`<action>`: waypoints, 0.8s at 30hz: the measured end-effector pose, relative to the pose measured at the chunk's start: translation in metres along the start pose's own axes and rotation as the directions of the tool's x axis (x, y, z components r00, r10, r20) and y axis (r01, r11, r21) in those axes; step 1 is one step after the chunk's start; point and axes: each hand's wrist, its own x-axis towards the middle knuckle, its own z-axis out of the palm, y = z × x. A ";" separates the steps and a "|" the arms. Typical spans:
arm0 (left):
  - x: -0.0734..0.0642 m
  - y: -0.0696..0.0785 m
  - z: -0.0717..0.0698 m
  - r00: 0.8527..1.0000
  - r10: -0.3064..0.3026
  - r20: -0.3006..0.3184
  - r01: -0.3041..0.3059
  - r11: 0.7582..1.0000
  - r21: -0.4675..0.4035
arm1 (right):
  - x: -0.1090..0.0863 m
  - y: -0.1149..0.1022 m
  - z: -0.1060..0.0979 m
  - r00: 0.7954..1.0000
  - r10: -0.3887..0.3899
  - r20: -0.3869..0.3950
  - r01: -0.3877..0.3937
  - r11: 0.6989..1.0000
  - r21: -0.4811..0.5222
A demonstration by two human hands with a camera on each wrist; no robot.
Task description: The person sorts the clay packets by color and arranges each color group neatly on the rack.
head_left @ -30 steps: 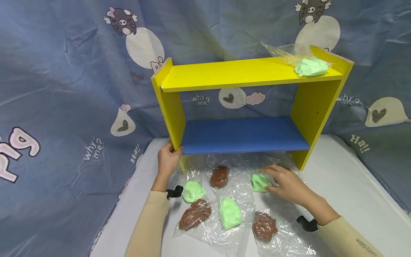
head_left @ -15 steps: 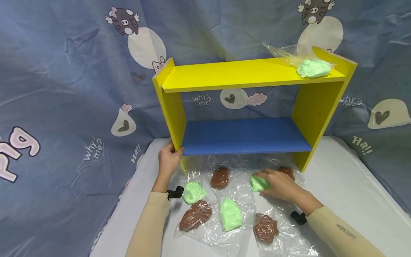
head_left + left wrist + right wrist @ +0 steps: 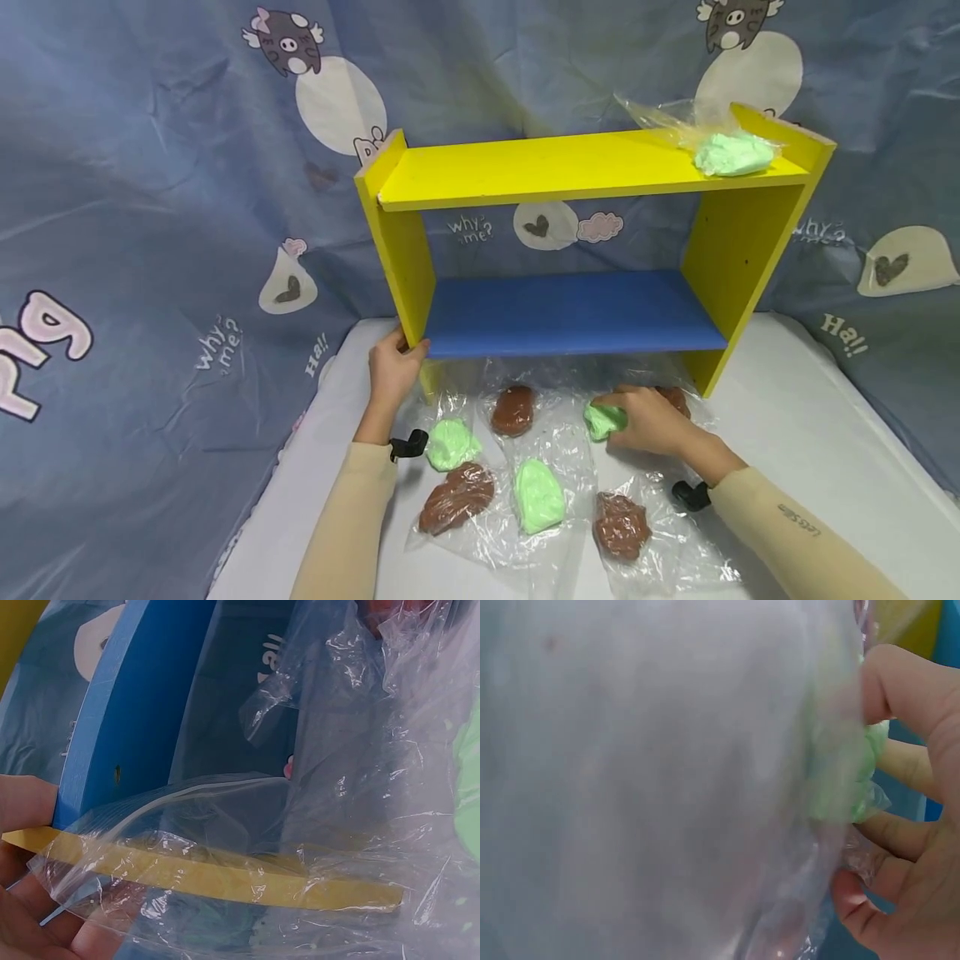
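Observation:
My left hand [image 3: 400, 354] grips the lower front corner of the left side panel of a yellow shelf unit [image 3: 401, 250]; its fingers [image 3: 26, 817] lie against the blue lower shelf [image 3: 570, 312]. My right hand [image 3: 626, 417] curls around a bagged green clay lump [image 3: 602, 420] on the white table, just in front of the shelf. In the right wrist view the fingers [image 3: 900, 761] wrap the green clay lump [image 3: 851, 776] through clear plastic. Another bagged green lump [image 3: 731, 154] lies on the top shelf at the right end.
More bagged lumps lie on the white table [image 3: 810, 433]: green [image 3: 452, 444], brown [image 3: 513, 410], brown [image 3: 457, 497], green [image 3: 537, 496], brown [image 3: 621, 525], and a brown one [image 3: 678, 398] behind my right hand. A blue printed cloth [image 3: 150, 208] hangs all around.
My right hand slid left and its fingers closed around the bagged green lump. The left hand has stayed on the shelf's side panel.

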 end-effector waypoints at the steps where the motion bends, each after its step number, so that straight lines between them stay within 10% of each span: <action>1: 0.000 0.000 0.000 1.000 0.001 0.000 -0.001 1.000 -0.001 | -0.001 0.001 -0.001 1.000 0.007 -0.011 -0.007 1.000 0.021; 13: -0.002 0.000 0.000 1.000 0.000 -0.002 0.000 1.000 0.004 | -0.016 -0.011 -0.021 0.968 0.087 -0.234 -0.063 0.992 0.111; 24: -0.001 0.000 -0.001 1.000 -0.004 -0.008 0.004 1.000 0.011 | -0.030 -0.031 -0.051 0.923 0.017 -0.384 0.052 0.984 0.168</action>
